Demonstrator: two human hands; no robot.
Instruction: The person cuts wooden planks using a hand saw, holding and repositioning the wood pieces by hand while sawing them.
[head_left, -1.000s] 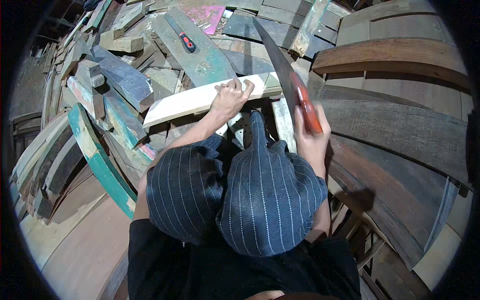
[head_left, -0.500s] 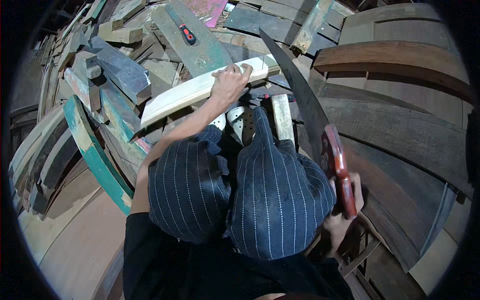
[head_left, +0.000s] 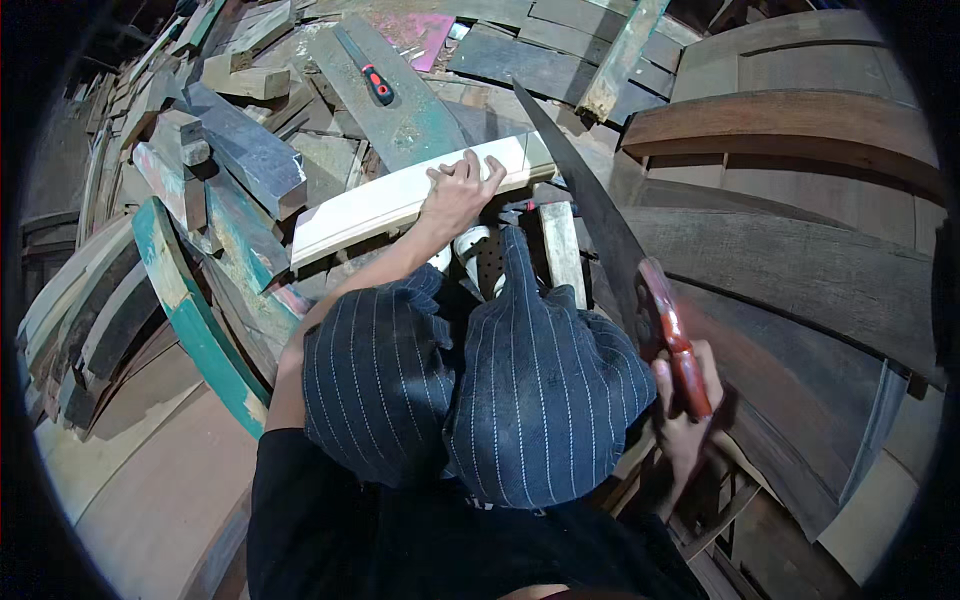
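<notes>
Across the space in front of my knees lies a white board (head_left: 350, 215), set at a slant. My left hand (head_left: 463, 192) presses down on it, fingers curled toward its far edge. Near the board's right end runs the long dark blade of a handsaw (head_left: 590, 185), apart from the board as far as I can see. My right hand (head_left: 692, 395) is wrapped round the saw's red-brown handle (head_left: 682, 345), beside my right knee. Just under the board's right part stands a pale wooden piece (head_left: 562, 250); a small red-and-black item beside it is partly hidden.
A flat tool with a red-and-black handle (head_left: 377, 85) rests on a greenish plank (head_left: 400, 125) beyond the board. Wood offcuts (head_left: 235, 140) heap up at the left, with a curved green piece (head_left: 205, 335) nearer. Curved brown wooden parts (head_left: 770, 120) fill the right side.
The view has shifted slightly. The white board's top face shows broader, as if tilted toward me. The saw's handle and my right hand have moved a little left; both hands keep their hold.
</notes>
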